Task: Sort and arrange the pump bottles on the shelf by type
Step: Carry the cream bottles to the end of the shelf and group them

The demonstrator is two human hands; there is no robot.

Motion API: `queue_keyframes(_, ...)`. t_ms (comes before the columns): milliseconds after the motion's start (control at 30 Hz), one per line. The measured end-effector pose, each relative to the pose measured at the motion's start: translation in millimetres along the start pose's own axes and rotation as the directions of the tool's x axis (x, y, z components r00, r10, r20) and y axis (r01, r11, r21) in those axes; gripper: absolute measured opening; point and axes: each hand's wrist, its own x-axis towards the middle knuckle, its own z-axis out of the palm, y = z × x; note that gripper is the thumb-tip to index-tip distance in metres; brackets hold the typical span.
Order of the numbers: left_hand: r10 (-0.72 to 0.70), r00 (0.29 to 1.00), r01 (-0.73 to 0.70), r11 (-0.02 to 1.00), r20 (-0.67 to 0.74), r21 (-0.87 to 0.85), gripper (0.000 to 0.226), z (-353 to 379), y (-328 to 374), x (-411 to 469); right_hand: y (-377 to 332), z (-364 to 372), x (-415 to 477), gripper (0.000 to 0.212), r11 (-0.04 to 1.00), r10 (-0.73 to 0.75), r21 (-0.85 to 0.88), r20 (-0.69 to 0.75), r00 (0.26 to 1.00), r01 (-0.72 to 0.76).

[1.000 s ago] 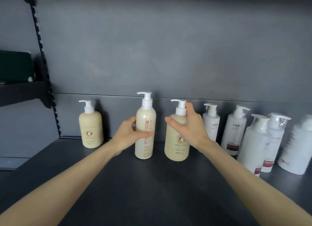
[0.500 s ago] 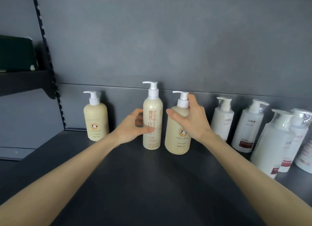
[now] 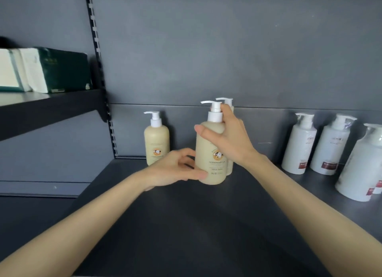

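My right hand [image 3: 227,140] grips a wide cream pump bottle [image 3: 210,152] at its shoulder and white pump collar. It sits in front of a tall cream bottle [image 3: 226,100], hiding all but that bottle's pump and right edge. My left hand [image 3: 175,170] rests with fingers spread against the wide bottle's lower left side, thumb across its base. A matching wide cream bottle [image 3: 156,144] stands alone to the left against the back panel. I cannot tell whether the held bottle touches the dark shelf [image 3: 186,225].
Three white pump bottles with red labels [image 3: 298,146] [image 3: 329,150] [image 3: 361,169] stand at the right. A slotted upright rail [image 3: 97,49] divides off a higher side shelf at the left, holding a green-and-white pack [image 3: 62,69].
The wide cream bottle has moved left, in front of the tall bottle that stood beside it. My left hand left the tall bottle and dropped to the wide bottle's base. The view shifted left.
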Motion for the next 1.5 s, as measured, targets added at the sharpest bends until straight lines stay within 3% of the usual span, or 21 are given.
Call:
queue_keyframes(233, 0.017, 0.996, -0.019, 1.0, -0.092, -0.021, 0.045, -47, -47, -34, -27, 77, -2, 0.04, 0.996, 0.002, 0.088, 0.156, 0.988, -0.016)
queue_keyframes(467, 0.034, 0.998, -0.033, 0.999, -0.049, 0.027, 0.048, -74, -87, -30, -29, 112, 0, 0.026, 0.996, 0.052, 0.063, 0.233, 0.971, -0.068)
queue_keyframes(667, 0.049, 0.998, -0.045, 0.995, -0.049, 0.093, 0.053, -85, -103, -16, -23, 111, 6, 0.051, 0.991, 0.101, 0.05, 0.352, 0.93, -0.126)
queue_keyframes(1033, 0.046, 0.999, -0.044, 0.996, -0.02, 0.082, 0.056, -84, -108, -17, -18, 119, 7, 0.057, 0.987, 0.131, 0.042, 0.317, 0.939, -0.152)
queue_keyframes(1167, 0.055, 0.998, -0.054, 0.994, -0.009, 0.094, 0.058, -86, -108, -17, -19, 117, 6, 0.052, 0.981, 0.172, 0.028, 0.319, 0.932, -0.19)
queue_keyframes(1333, 0.056, 0.998, -0.052, 0.992, -0.036, 0.114, 0.077, -86, -107, -17, -17, 118, 7, 0.046, 0.974, 0.205, 0.025, 0.332, 0.921, -0.226)
queue_keyframes(1500, 0.032, 0.998, -0.025, 0.988, -0.045, 0.152, 0.073, -87, -105, -15, -17, 119, 7, 0.042, 0.969, 0.227, 0.012, 0.337, 0.914, -0.246)
